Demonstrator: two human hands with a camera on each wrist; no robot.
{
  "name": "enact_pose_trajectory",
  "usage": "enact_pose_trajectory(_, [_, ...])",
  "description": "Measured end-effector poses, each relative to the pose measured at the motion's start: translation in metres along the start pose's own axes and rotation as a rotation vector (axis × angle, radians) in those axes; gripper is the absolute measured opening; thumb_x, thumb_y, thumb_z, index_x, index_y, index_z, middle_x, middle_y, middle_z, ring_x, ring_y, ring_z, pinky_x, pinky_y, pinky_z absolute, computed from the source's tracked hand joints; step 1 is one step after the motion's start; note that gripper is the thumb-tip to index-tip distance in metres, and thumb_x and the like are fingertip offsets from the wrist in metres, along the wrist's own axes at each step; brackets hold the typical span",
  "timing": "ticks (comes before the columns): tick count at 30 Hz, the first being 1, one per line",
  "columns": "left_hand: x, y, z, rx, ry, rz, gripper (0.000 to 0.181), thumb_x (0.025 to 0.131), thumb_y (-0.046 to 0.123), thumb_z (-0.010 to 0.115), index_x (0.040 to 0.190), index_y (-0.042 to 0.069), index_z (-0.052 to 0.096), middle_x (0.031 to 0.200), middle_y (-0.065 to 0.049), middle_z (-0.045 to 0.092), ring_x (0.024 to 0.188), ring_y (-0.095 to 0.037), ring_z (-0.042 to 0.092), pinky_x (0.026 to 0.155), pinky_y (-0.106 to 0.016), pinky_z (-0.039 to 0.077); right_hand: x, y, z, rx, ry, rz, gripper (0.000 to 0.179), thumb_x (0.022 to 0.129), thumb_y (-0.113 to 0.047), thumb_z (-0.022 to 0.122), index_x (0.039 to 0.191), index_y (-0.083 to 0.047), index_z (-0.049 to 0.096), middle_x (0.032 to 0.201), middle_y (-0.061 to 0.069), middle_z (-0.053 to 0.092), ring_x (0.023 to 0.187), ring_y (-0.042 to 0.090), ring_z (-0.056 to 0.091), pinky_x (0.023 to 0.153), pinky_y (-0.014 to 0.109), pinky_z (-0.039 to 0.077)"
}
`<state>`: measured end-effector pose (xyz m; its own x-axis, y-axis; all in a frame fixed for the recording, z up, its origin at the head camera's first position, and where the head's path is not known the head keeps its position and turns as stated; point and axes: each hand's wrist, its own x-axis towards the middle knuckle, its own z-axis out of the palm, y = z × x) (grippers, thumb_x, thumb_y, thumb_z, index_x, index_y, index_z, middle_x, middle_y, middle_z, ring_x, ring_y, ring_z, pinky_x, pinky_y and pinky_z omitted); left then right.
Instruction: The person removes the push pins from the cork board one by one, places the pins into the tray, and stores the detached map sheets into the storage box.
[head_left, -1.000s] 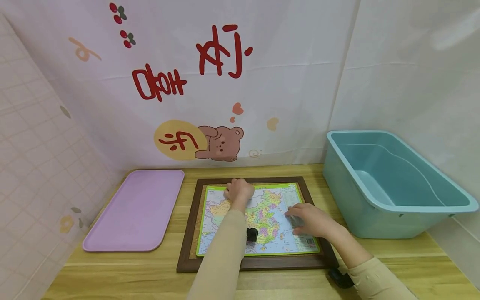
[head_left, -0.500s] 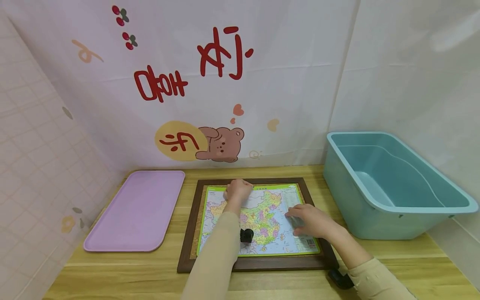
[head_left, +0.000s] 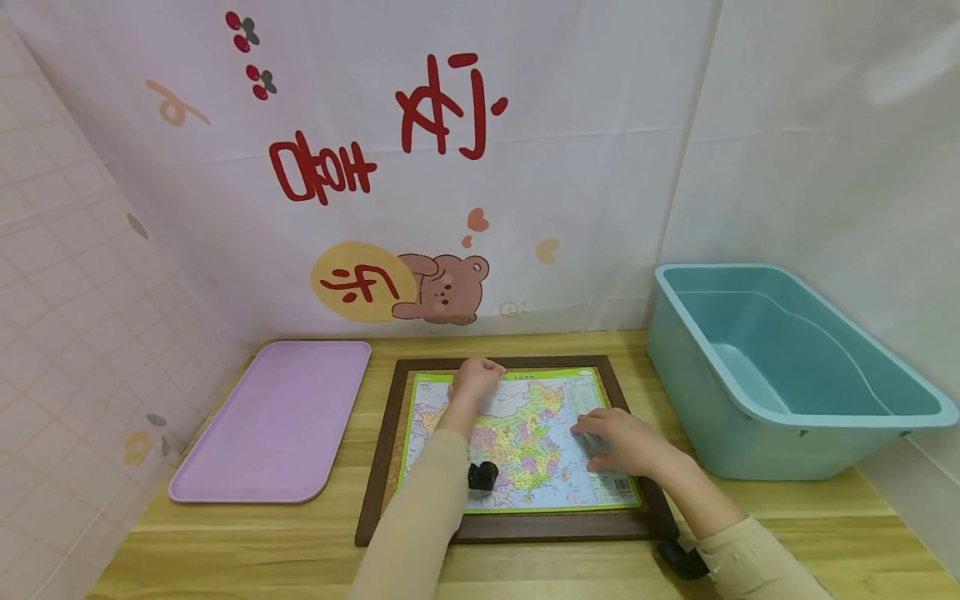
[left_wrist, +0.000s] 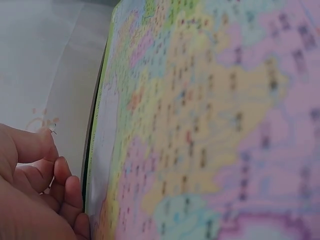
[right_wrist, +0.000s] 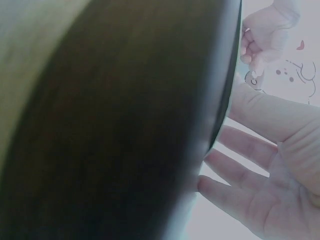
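Note:
A laminated map [head_left: 517, 442] with a green border lies on a cork board [head_left: 395, 467] in a dark brown wooden frame [head_left: 555, 527]. Over the map's top edge, my left hand [head_left: 477, 382] has thumb and forefinger pinched together. In the left wrist view a tiny pin-like thing [left_wrist: 53, 131] shows at those fingertips, too small to make out well. My right hand [head_left: 621, 440] rests on the map's right side with its fingers spread and bent only slightly. The right wrist view shows that hand [right_wrist: 270, 165] with fingers apart and nothing held.
On the left lies a flat pink tray [head_left: 273, 421]. A teal plastic tub [head_left: 720, 408] stands to the right of the frame. Behind everything hangs a white printed cloth [head_left: 585, 167]. The wooden tabletop [head_left: 300, 550] shows in front.
My left hand has shifted slightly at the map's top edge, and its forearm has swung a little to the left. The right hand, map and frame stay in place.

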<state>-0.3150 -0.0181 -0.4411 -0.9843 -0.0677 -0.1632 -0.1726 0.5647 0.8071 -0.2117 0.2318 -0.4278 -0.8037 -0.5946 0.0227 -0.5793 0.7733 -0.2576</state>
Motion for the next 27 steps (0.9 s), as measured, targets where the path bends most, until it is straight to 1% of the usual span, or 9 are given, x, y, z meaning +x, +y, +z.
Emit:
enact_pose_trajectory(4, [-0.002,0.001,-0.003,-0.03,-0.012,-0.003,0.019,0.099,0.029,0.061,0.1,0.014,0.072,0.103,-0.004,0.065,0.107,-0.032,0.055,0.102,-0.056,0.032,0.0,-0.001,0.0,-0.003,-0.002,0.002,0.052,0.076,-0.022,0.086,0.122,-0.005,0.068,0.125,0.018,0.063,0.114,0.04,0.058,0.093,0.052,0.049])
enact_pose_trajectory(6, [-0.002,0.001,-0.005,-0.038,-0.016,0.002,0.019,0.1,0.028,0.061,0.102,0.013,0.072,0.104,-0.005,0.066,0.107,-0.032,0.056,0.103,-0.057,0.031,0.0,-0.001,-0.001,-0.001,-0.002,0.001,0.052,0.076,-0.022,0.086,0.122,-0.005,0.068,0.125,0.018,0.063,0.114,0.04,0.058,0.093,0.052,0.049])
enact_pose_trajectory(10, [-0.001,0.001,-0.007,-0.049,-0.023,0.017,0.02,0.1,0.026,0.061,0.104,0.009,0.071,0.106,-0.007,0.066,0.105,-0.031,0.058,0.1,-0.055,0.037,0.0,-0.002,-0.001,0.003,-0.004,0.006,0.053,0.076,-0.021,0.086,0.122,-0.004,0.068,0.125,0.018,0.062,0.114,0.041,0.057,0.093,0.052,0.049])
enact_pose_trajectory(14, [-0.002,0.001,-0.009,-0.097,-0.036,0.031,0.02,0.101,0.023,0.06,0.103,0.006,0.07,0.109,-0.01,0.065,0.104,-0.03,0.058,0.094,-0.049,0.045,0.0,-0.002,-0.001,0.01,-0.006,0.013,0.053,0.076,-0.021,0.086,0.122,-0.005,0.068,0.126,0.019,0.062,0.115,0.041,0.057,0.094,0.053,0.049])
enact_pose_trajectory(20, [-0.006,0.002,-0.012,-0.18,-0.061,0.048,0.018,0.101,0.019,0.059,0.102,0.003,0.068,0.108,-0.012,0.063,0.1,-0.028,0.056,0.09,-0.044,0.048,0.0,-0.001,-0.001,0.019,-0.005,0.01,0.053,0.076,-0.021,0.086,0.122,-0.005,0.068,0.126,0.018,0.062,0.114,0.041,0.057,0.093,0.052,0.049])
enact_pose_trajectory(23, [-0.007,0.003,-0.015,-0.188,-0.07,0.055,0.019,0.101,0.019,0.059,0.104,0.002,0.067,0.108,-0.012,0.062,0.1,-0.028,0.055,0.091,-0.043,0.048,0.0,0.0,0.0,0.015,-0.003,0.006,0.053,0.076,-0.022,0.086,0.122,-0.005,0.068,0.125,0.018,0.062,0.114,0.04,0.057,0.093,0.052,0.049])
enact_pose_trajectory(27, [-0.008,0.004,-0.02,-0.16,-0.068,0.077,0.021,0.101,0.02,0.059,0.108,0.001,0.066,0.111,-0.013,0.062,0.104,-0.029,0.057,0.093,-0.043,0.048,0.0,0.001,0.001,0.01,0.001,-0.003,0.052,0.076,-0.021,0.086,0.122,-0.005,0.068,0.125,0.018,0.062,0.113,0.04,0.058,0.093,0.052,0.049])
